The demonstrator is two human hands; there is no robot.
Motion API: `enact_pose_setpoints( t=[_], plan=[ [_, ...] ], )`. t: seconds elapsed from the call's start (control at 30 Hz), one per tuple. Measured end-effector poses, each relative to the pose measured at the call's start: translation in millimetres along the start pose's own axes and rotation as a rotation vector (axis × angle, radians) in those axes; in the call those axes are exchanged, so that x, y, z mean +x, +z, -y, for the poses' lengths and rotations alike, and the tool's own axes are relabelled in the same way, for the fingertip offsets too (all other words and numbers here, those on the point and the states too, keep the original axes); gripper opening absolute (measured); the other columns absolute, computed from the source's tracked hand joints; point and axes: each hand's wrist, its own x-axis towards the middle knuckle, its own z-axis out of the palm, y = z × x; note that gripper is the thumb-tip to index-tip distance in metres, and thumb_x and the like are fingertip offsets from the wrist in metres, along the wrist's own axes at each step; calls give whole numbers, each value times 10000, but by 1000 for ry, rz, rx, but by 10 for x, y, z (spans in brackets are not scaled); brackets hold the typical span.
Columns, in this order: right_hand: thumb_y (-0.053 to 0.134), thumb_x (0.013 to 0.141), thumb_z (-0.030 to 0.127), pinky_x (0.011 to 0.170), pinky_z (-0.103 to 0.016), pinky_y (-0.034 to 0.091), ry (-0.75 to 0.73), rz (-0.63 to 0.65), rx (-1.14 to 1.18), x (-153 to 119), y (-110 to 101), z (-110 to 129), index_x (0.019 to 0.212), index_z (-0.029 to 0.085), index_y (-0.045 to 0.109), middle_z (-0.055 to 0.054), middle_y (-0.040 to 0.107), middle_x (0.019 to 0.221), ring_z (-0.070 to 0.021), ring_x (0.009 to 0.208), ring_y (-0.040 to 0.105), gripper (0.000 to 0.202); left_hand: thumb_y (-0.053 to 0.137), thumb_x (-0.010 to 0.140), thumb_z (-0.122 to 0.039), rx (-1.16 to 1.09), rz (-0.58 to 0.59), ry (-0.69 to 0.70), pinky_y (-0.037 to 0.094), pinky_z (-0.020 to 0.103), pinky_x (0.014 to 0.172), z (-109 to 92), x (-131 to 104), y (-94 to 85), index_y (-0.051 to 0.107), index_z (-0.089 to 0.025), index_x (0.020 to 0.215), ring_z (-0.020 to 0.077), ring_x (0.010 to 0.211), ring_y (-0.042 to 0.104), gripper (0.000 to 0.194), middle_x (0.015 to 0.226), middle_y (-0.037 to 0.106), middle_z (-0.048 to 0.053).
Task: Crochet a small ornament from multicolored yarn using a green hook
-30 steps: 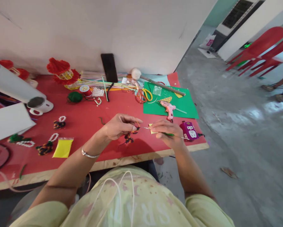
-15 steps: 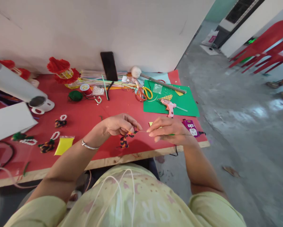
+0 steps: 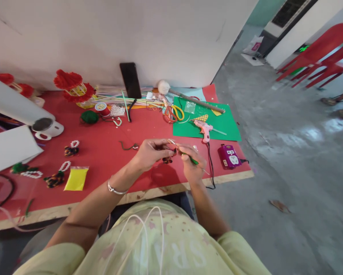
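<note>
Pinched in the fingers of my left hand point(image 3: 152, 153) is a small dark, multicoloured crochet piece point(image 3: 167, 160), hanging just above the red tabletop. My right hand point(image 3: 193, 164) is closed around a crochet hook with a green handle point(image 3: 193, 161). Its metal tip points up and left, close to my left fingertips; the thin back end sticks out below my right hand. Both hands meet at the piece, and my fingers hide part of it. A dark green strand point(image 3: 127, 147) lies on the table left of my left hand.
A pink glue gun point(image 3: 203, 130) lies on a green sheet point(image 3: 228, 126), its cord running to the front edge near a purple power socket point(image 3: 231, 156). At left are a yellow packet point(image 3: 76, 178), beaded yarn pieces point(image 3: 55, 178) and a white mug point(image 3: 47, 128). A phone point(image 3: 130, 80) leans on the wall.
My right hand has moved left, up to my left hand, and the hook's tip now meets the crochet piece. Earlier a thread was stretched between the hands. The piece hangs less low.
</note>
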Motion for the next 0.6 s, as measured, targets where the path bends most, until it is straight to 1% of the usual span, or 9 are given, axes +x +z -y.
enact_pose_setpoints(
  t=[0.1,0.17,0.23,0.27,0.33,0.4,0.43,0.5,0.6],
  plan=[
    [714,942,507,923,-442,656,25,21,74,72,-58,42,1040,309,813,-66,844,1073,-250,1044,786,242,972,581,-238,-9,-36,-13,567,270,584,-23,-25,-5,851,-130,964,160,631,694,416,730,781,62],
    [709,951,491,922,-445,651,14,127,62,129,-119,85,1021,311,816,-60,850,1048,-249,1018,792,221,960,588,-231,29,-74,38,585,279,629,-26,-42,-5,851,-129,992,170,670,714,431,747,789,60],
    [712,965,407,930,-438,643,-31,225,-57,151,-151,120,1072,326,815,-59,848,1087,-240,1030,788,168,941,605,-216,96,-154,114,570,256,630,-7,-54,8,850,-130,1025,151,664,699,439,739,782,43],
    [724,961,359,933,-434,639,-74,230,-144,142,-146,127,1106,337,810,-59,844,1115,-237,1043,782,170,934,613,-211,115,-189,139,547,237,606,8,-57,21,849,-131,1034,133,638,677,437,722,772,31],
    [758,935,311,947,-444,634,-182,138,-290,84,-85,110,1147,353,801,-63,834,1160,-239,1065,771,221,933,613,-216,79,-196,129,478,206,527,33,-56,50,848,-132,1026,103,566,617,429,664,735,10],
    [771,922,353,976,-472,629,-235,-16,-303,7,21,55,1122,348,801,-68,830,1158,-250,1083,766,202,947,604,-238,-28,-119,47,387,191,450,37,-56,67,848,-133,1015,79,494,548,435,621,698,0],
    [755,932,396,996,-482,625,-208,-81,-252,-21,76,19,1098,334,799,-71,829,1146,-251,1094,765,183,956,598,-245,-81,-77,2,337,188,422,26,-58,66,849,-133,1010,63,461,506,441,624,694,2],
    [699,956,506,1005,-472,628,-62,-140,-67,-33,156,-55,1044,292,784,-77,830,1102,-241,1089,773,246,972,578,-237,-145,-32,-52,252,187,397,-22,-71,37,852,-137,1000,29,423,419,450,666,715,16],
    [687,897,672,838,-396,675,177,-67,251,74,138,-138,925,259,751,-63,840,981,-216,933,804,419,970,572,-198,-151,4,-80,248,193,411,-145,-105,-48,860,-144,995,17,432,388,440,739,758,44]
  ],
)
